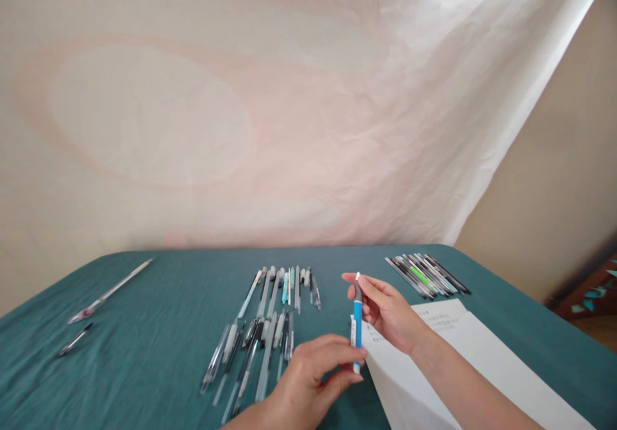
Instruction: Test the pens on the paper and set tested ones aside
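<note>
A blue and white pen (357, 321) with a grey grip stands nearly upright between my two hands. My left hand (321, 375) pinches its lower end between thumb and fingers. Around its upper, grey end the fingers of my right hand (388, 308) are closed. Beneath my right forearm lie white paper sheets (414, 385) with handwriting along the top. To the left of my hands, pens and clear pen parts lie in two groups, a farther group (271, 285) and a nearer group (265, 346).
Everything lies on a table with a dark green cloth (159, 353). A row of pens (427, 276), one bright green, is at the far right. On the left are a long clear pen tube (113, 290) and a short dark pen (76, 340). A pale curtain (289, 128) hangs behind.
</note>
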`<state>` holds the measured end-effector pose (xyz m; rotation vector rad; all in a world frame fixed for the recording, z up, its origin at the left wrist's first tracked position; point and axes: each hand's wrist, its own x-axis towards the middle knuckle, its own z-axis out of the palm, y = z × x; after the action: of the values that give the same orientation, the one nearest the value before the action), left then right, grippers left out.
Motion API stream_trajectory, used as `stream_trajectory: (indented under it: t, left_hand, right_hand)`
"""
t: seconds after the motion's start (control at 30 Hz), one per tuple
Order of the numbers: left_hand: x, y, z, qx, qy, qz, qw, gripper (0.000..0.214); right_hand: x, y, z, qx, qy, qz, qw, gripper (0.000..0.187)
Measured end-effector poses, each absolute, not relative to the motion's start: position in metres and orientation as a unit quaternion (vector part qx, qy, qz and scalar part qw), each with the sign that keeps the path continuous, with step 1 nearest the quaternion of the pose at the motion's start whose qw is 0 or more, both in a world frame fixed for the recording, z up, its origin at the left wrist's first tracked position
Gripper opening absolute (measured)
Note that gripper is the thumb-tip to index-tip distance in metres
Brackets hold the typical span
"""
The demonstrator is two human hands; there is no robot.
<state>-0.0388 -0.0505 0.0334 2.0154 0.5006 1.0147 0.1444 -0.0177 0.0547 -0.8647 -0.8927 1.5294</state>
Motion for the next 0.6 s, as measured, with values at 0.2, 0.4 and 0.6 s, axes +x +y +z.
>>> stream_trajectory:
  t: [0.2,0.4,0.6]
  left_hand:
    - [-0.036,-0.052,0.028,0.794,0.206,0.411,0.398,0.016]
    - [-0.035,-0.049,0.026,0.784,0.239,0.422,0.387,0.02]
    - [-0.035,-0.053,0.021,0.823,0.241,0.352,0.374,0.04]
  right_hand:
    - [0.14,-0.019,0.05,-0.369,-0.399,0.645,0.537,0.03]
    - [0.139,-0.025,0.056,-0.387,-0.536,0.525,0.536,0.052]
    - [0.145,-0.024,0.059,-0.387,-0.629,0.448,0.503,0.032]
